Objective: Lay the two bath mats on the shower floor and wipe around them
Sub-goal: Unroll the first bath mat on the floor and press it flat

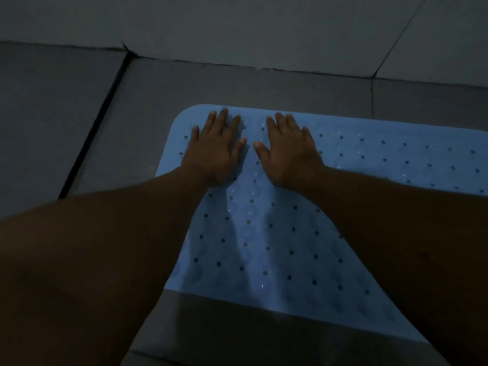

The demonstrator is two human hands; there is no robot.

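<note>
both forearms fill the near part of the view, reaching fwd from 7 and 5 o'clock toward the far end of a blue perforated bath mat (277,233). left hand (215,151) and right hand (287,151) are laid palm-down side by side near the mat's far short edge, thumbs close but apart, fingers straight and spread, nothing grasped. judged purpose: the mat is being pressed flat so its underside beds onto the floor; hands are set at the far end bc that edge is most likely to lift.

mat position: flat on the grey tiled shower floor (66,114), long axis running off-frame at 3 o'clock, rounded corner at 11 o'clock, near edge visible at 6 o'clock. no curl or fold is seen, though light is dim and detail is poor.

edges & room: a narrow strip of bare tile is left between the mat's far edge and the wall base (264,67) at 12 o'clock. a dark grout line or channel (92,138) runs diagonally at 9–10 o'clock, w/ wide open floor between it and the mat's left edge. tile is also bare nearest the camera at 6 o'clock.

only one mat is seen; second mat and any cloth are not in view. task is judged early: wiping not yet begun. widest room for a second mat or wiping appears at 9 o'clock.
</note>
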